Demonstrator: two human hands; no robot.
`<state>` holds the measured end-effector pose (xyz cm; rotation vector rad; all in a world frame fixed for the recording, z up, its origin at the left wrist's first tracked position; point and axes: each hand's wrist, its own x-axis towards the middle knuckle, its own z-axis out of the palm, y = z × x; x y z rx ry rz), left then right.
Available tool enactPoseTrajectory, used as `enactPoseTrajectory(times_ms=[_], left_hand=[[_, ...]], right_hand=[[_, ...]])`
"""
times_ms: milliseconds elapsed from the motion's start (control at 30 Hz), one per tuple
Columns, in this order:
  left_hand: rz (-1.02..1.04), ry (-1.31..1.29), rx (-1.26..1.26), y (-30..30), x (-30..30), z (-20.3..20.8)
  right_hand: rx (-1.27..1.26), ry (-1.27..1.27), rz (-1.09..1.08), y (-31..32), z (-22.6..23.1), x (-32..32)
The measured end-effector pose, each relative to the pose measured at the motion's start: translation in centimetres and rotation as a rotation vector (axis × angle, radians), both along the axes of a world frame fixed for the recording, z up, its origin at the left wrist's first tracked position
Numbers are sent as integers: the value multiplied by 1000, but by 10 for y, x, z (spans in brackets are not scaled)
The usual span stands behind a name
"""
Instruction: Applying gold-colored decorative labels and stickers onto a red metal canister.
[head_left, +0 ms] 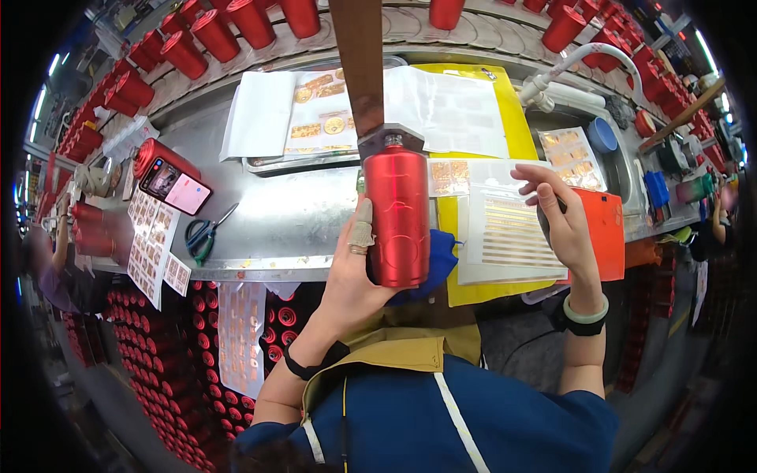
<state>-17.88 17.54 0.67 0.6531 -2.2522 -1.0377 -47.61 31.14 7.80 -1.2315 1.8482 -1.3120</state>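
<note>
In front of me a glossy red bottle (398, 217) hangs with its neck in a dark metal holder (392, 135) at the end of a wooden bar (359, 55). My left hand (352, 272) is wrapped round the bottle's left and lower side, with a pale wrapping on one finger. My right hand (560, 209) is raised to the right of the bottle, its fingers loosely apart with nothing visible in them. Near it is a clear-backed sheet of gold strips (516, 232). A small sheet of gold stickers (449, 177) lies beside the bottle.
Scissors (206, 234) and a phone (175, 187) leaning on another red bottle are at the left. More gold sticker sheets (319, 118) lie at the back. A white tap (540, 91) and a blue cup (602, 135) stand right. Red bottles (214, 35) line the conveyor behind.
</note>
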Motion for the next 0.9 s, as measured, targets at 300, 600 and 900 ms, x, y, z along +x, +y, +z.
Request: enactPoseTrajectory(times_ms=[300,600,900], left_hand=[[-109,3,304,-54,29,26],[-67,63,312,-52,12,35],[-68,71,334,-6,8,16]], right_hand=[[-15,249,110,-37,26,16],[84,372,-40,-36,0,7],[480,677,-91,8,-56,-75]])
